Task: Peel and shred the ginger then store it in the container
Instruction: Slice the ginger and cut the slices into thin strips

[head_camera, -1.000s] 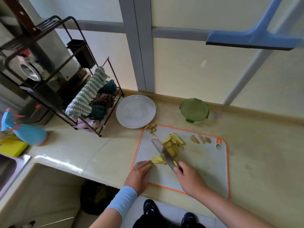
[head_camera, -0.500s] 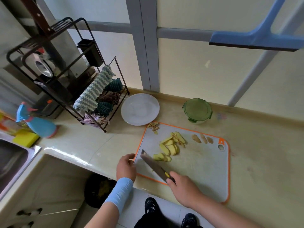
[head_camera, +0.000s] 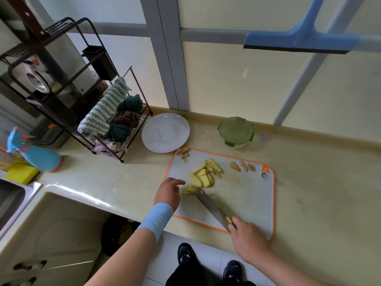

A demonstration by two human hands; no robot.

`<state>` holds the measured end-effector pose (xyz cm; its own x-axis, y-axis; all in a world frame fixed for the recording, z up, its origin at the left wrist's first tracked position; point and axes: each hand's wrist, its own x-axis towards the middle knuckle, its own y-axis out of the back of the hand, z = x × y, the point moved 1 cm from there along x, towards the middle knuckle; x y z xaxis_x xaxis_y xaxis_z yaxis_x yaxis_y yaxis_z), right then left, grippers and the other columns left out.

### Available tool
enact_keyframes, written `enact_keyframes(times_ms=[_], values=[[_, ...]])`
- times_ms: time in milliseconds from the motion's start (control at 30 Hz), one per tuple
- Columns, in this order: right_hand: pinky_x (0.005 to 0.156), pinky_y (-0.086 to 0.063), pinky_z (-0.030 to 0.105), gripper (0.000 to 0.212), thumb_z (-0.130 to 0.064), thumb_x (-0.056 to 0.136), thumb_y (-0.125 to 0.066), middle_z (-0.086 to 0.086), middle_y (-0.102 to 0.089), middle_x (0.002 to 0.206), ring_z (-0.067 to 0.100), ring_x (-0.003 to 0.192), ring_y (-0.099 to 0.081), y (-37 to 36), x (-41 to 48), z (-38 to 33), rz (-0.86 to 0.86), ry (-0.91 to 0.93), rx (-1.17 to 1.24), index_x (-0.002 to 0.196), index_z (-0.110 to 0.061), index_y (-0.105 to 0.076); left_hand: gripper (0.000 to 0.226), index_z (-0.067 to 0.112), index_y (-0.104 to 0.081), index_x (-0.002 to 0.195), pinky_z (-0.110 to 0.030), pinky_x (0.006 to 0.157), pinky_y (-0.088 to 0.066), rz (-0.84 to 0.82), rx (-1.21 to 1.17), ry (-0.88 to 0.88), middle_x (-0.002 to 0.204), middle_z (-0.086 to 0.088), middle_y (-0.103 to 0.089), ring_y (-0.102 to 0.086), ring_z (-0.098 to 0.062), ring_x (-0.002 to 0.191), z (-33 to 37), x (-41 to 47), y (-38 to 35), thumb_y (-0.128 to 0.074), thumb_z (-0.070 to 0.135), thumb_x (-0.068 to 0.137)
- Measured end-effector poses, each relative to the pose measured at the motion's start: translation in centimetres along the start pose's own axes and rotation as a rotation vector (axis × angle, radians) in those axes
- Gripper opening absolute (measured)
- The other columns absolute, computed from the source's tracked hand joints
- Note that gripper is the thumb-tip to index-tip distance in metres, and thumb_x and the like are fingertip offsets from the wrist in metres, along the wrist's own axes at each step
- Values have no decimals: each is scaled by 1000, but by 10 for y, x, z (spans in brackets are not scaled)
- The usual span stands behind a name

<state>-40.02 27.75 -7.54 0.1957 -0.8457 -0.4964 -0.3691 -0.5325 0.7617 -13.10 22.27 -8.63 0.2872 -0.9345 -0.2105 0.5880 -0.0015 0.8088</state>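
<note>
A grey cutting board [head_camera: 243, 195] with an orange rim lies on the counter. Yellow ginger slices [head_camera: 204, 174] are piled near its middle left, and a smaller stack of slices [head_camera: 188, 189] lies just below them. My right hand [head_camera: 247, 238] grips the knife [head_camera: 212, 207] by its handle, and the blade tip touches that small stack. My left hand [head_camera: 168, 193] hovers at the board's left edge, one finger stretched toward the small stack. Three unpeeled ginger bits [head_camera: 242, 167] lie at the far right of the board, peel scraps [head_camera: 182, 152] at its far left corner. The green-lidded container [head_camera: 236, 132] stands behind the board.
A white plate [head_camera: 165, 132] lies left of the container. A black rack [head_camera: 99, 112] with cloths stands further left, and a blue spray bottle [head_camera: 35, 153] and yellow sponge [head_camera: 20, 173] sit by the sink [head_camera: 12, 201]. A blue squeegee [head_camera: 299, 42] hangs overhead.
My left hand came back from the board's left edge toward the small ginger stack. The knife moved up so its tip meets that stack.
</note>
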Motion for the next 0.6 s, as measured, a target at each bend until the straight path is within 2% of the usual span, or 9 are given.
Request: enact_keyframes(times_ms=[100,200,267,333,400,467,533,600], values=[[68,-41,39,21,-37,100,-38,10,-67,90,33,90,-62,8,-3,14,31,-64,9,83,-26,-37,27,32,-71,115,-30,94,-45,-149,177,-212,119,8,-59,-52,-16,113,12,6,-11,-59,19,94],[69,-45,38,21,-35,101,-36,7,-65,90,32,91,-61,17,-5,26,84,-134,31,83,-26,-38,27,29,-74,111,-39,84,-51,-213,290,-379,115,1,-63,-55,-25,108,16,11,-23,-71,21,86],[70,-48,37,22,-34,101,-34,6,-65,90,32,90,-61,22,-5,32,115,-176,57,83,-24,-39,27,27,-74,110,-40,78,-53,-182,328,-367,112,-3,-62,-56,-29,106,15,15,-25,-73,19,84],[72,-49,38,23,-34,101,-35,7,-66,90,33,90,-61,26,-3,34,132,-189,87,82,-22,-41,24,26,-72,112,-40,81,-51,-150,360,-286,113,-3,-58,-52,-27,110,12,19,-23,-68,28,88],[71,-49,38,22,-35,101,-36,9,-67,89,35,90,-60,26,-2,32,137,-151,83,84,-21,-42,26,26,-70,114,-36,86,-48,-134,360,-148,118,1,-55,-48,-23,115,9,22,-18,-63,38,92],[68,-44,39,21,-38,101,-37,8,-68,90,34,90,-61,22,-2,25,116,-65,27,90,-22,-46,25,25,-70,114,-35,83,-48,-77,338,-57,121,2,-57,-47,-23,117,4,22,-13,-60,35,94],[66,-39,38,23,-42,100,-37,7,-69,92,32,91,-62,15,-4,17,79,3,-20,98,-23,-50,23,24,-72,113,-35,82,-47,-11,346,-57,121,0,-60,-50,-27,113,-1,20,-10,-61,27,93],[65,-35,37,25,-43,100,-37,8,-69,94,31,93,-62,9,-4,13,70,12,-44,103,-24,-52,23,24,-74,109,-35,82,-48,40,323,-138,116,-2,-63,-54,-30,107,-2,20,-11,-66,19,88]])
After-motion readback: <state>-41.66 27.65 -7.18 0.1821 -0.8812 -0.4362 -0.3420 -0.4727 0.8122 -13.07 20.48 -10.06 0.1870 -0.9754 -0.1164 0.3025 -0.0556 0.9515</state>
